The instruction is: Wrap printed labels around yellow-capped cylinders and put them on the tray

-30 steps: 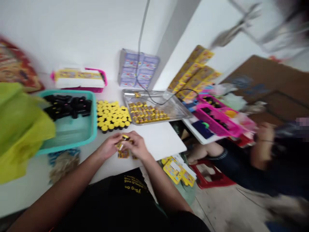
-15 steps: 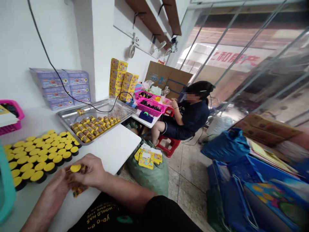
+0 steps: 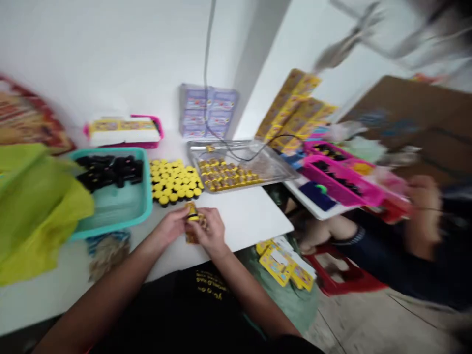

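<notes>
Left grip [image 3: 170,226] and right grip [image 3: 212,232] — both clenched on a small yellow-capped container [image 3: 191,212] — stay close together, just above the white tabletop [image 3: 254,221].

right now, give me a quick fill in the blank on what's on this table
1. The left hand and right hand hold a small bottle with a ____ cap.
2. The items in the teal tray are ____.
3. The tray under the labelled bottles is made of ____.
4. The basket nearest the co-worker's hand is ____.

Missing words: yellow; black; metal; pink
</notes>
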The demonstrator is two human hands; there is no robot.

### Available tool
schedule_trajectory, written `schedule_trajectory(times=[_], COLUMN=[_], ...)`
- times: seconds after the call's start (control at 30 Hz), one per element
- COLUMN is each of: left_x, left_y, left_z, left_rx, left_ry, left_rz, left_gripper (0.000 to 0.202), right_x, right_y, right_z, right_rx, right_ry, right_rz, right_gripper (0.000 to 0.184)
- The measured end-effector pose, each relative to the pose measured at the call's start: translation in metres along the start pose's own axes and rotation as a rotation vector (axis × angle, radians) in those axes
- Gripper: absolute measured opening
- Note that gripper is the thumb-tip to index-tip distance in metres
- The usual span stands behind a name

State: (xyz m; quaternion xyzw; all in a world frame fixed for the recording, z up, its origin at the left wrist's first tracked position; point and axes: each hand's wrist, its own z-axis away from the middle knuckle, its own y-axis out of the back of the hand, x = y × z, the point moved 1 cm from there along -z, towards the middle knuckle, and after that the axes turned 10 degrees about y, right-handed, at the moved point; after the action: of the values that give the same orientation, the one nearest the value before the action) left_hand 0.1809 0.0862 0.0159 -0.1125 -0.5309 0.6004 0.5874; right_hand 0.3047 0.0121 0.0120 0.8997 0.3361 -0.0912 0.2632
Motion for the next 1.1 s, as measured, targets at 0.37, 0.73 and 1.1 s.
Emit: schedule_trajectory(times=[0.37, 0.73, 1.1], left_x=[-0.002, -0.012, -0.01], left_y=[0.016, 0.016, 0.013], left_z=[-0.009, -0.011, -0.009], left_rx=[-0.038, 0.011, 0.062], left_ry=[0.017, -0.019, -0.117], left_rz=[-0.022, -0.039, -0.135], left_gripper=[0.02, 0.018, 0.028], right_x=[0.007, 0.011, 0.012], right_y=[-0.01, -0.007, -0.011], right_z=[0.009, 0.011, 0.017], right_rx=[-0.115, -0.084, -0.137], right_ry=[0.095, 0.101, 0.082], right_rz=[0.108, 0.088, 0.164], right_gripper=[0.031, 0.037, 0.024])
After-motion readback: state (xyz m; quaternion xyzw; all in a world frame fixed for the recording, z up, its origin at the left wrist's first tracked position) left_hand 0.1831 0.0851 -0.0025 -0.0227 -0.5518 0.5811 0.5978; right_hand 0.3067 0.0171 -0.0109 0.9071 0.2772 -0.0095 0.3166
